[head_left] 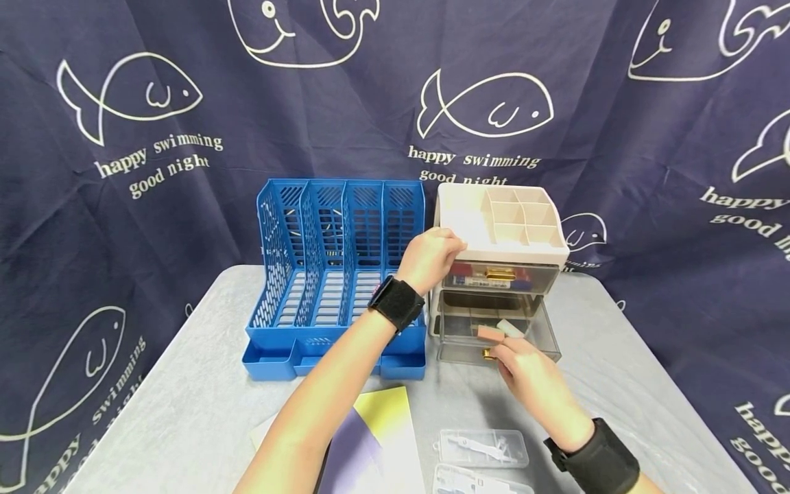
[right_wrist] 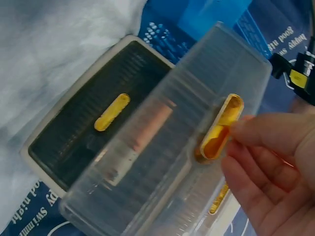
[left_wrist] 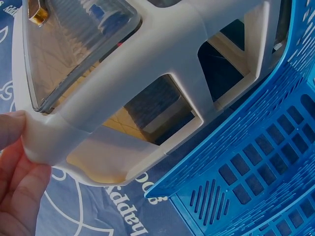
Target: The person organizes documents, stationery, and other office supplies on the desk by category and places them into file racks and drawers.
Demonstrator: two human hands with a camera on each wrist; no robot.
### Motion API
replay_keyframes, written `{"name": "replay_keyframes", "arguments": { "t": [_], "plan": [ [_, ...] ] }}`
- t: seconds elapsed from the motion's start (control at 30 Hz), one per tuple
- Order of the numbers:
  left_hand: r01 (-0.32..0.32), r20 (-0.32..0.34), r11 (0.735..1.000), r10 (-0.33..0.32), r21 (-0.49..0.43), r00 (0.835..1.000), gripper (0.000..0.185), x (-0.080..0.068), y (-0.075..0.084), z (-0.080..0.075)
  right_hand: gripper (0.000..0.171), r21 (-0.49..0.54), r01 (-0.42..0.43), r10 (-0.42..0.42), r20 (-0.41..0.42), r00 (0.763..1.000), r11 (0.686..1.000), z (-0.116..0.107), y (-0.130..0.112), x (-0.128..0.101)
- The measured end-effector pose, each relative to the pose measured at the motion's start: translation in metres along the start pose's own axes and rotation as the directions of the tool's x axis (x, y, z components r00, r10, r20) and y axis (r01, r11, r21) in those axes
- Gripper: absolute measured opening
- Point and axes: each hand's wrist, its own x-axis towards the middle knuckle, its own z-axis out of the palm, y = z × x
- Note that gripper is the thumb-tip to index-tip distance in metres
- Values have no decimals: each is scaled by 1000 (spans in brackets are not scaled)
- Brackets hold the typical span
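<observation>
A cream desk organizer with clear drawers stands at the right of the table. My left hand holds its upper front left corner, thumb and fingers on either side of the edge in the left wrist view. At a pulled-out drawer, my right hand pinches the gold handle between thumb and fingers. Inside that drawer lie a pinkish block and a white block. Above it, the upper drawer is closed and contains red and blue items. A lower drawer shows closed in the right wrist view.
Left of the organizer, close beside it, stands a blue file rack with tall slots and front trays. Nearer the front lie purple, yellow and white sheets and two clear plastic cases holding white pieces. A dark blue fish-print cloth hangs behind.
</observation>
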Motion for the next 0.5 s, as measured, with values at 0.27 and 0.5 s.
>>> {"name": "replay_keyframes", "arguments": {
  "t": [0.27,0.5],
  "plan": [
    [-2,-7,1000,2,8,1000,14,1,0,0,22,-42,-4,3,-40,999,999,6,4,-2],
    [-5,-5,1000,5,14,1000,14,1,-1,0,5,-42,12,-15,-75,997,999,12,10,0]
  ]
}}
